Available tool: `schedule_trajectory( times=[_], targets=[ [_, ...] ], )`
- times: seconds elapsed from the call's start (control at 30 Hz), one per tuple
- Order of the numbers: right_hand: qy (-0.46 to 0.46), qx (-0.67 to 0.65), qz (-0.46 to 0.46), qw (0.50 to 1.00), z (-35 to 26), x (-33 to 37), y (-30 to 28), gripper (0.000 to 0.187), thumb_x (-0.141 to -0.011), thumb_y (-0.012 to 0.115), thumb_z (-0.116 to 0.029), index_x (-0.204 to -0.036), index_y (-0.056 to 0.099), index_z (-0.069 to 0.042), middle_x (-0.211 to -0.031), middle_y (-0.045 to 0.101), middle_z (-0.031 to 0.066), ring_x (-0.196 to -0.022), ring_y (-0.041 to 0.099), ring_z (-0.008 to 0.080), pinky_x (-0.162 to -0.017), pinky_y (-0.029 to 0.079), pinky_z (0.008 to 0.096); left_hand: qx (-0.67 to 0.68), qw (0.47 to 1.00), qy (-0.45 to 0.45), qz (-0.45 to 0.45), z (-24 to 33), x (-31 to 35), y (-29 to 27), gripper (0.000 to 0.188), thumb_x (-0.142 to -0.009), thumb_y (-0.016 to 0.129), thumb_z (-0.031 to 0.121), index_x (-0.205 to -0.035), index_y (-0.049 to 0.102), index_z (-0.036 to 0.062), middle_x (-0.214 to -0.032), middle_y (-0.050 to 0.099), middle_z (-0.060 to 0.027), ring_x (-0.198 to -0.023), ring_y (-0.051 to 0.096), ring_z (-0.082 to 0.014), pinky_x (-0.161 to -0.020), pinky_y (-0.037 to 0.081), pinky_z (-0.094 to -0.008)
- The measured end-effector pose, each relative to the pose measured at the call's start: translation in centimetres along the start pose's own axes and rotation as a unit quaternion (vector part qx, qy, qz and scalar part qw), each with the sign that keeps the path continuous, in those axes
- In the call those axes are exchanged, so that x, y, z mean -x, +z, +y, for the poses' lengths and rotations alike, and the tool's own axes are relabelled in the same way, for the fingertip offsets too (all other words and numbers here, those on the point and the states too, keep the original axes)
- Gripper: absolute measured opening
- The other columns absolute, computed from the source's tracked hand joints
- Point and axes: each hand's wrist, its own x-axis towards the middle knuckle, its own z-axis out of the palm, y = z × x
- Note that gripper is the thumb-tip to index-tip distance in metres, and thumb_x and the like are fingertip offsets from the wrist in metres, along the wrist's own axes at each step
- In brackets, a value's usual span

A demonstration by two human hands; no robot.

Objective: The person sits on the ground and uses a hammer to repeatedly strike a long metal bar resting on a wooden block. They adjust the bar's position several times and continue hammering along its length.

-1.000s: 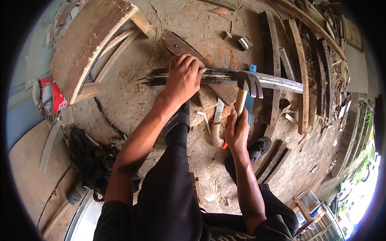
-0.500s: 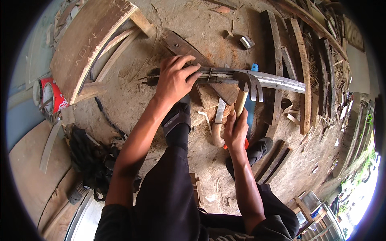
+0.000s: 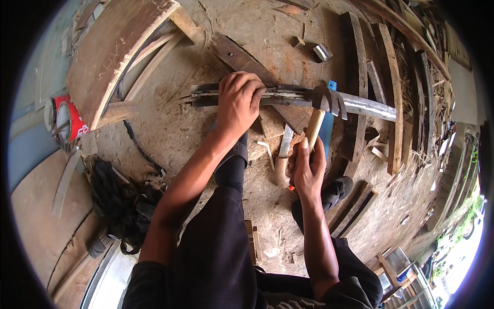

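A long, narrow, dark-weathered timber strip [image 3: 370, 107] with a pale split surface lies across a brown board [image 3: 239, 57]. My left hand [image 3: 237, 102] is closed over its left part, with the fingers curled down on the far side; whatever the fingertips touch is hidden. In my right hand [image 3: 310, 170] is a claw hammer [image 3: 316, 123], gripped by its light wooden handle. The hammer's dark head is over the strip and looks close to it; I cannot tell whether they touch. Left of the right hand lies a blade with a curved wooden handle [image 3: 281, 171].
A blue saw blade [image 3: 332, 85] passes under the strip. Heavy beams [image 3: 354, 77] lie at the right. A curved wooden panel [image 3: 116, 56] and a red can [image 3: 77, 123] stand at the left, near a black bag [image 3: 116, 201]. A metal piece [image 3: 322, 52] lies beyond.
My left hand's fingers have curled in tighter and moved slightly right along the strip. The hammer and my right hand have shifted slightly right. The view has moved a little too.
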Motion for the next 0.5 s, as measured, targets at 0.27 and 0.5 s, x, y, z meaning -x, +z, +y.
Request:
schedule_trajectory(
  times=[0.27, 0.5],
  targets=[
    [-0.081, 0.230, -0.023, 0.969, -9.6, -0.8, -0.9, 0.043, -0.108, 0.055, -0.017, -0.145, 0.050, 0.004, -0.083, 0.061, 0.0048, -0.071, 0.058, 0.0108, -0.062, 0.048, 0.0280, -0.106, 0.984, 0.037, -0.138, -2.5, -0.7, -2.4, 0.090, -0.073, 0.084, 0.064, -0.137, 0.057, 0.0074, -0.131, 0.062, -0.0166, -0.130, 0.055, -0.0365, -0.115, 0.038, -0.0538],
    [-0.236, 0.596, -0.106, 0.760, -15.6, -4.8, 1.4, 0.059, -0.091, 0.062, 0.000, -0.149, 0.050, -0.001, -0.115, 0.063, 0.0230, -0.104, 0.068, 0.0378, -0.092, 0.054, 0.0465, -0.183, 0.951, -0.050, -0.246, -2.4, -2.1, -5.4, 0.101, -0.062, 0.092, 0.059, -0.141, 0.053, 0.0082, -0.138, 0.057, -0.0139, -0.134, 0.052, -0.0348, -0.114, 0.037, -0.0604]
  ],
)
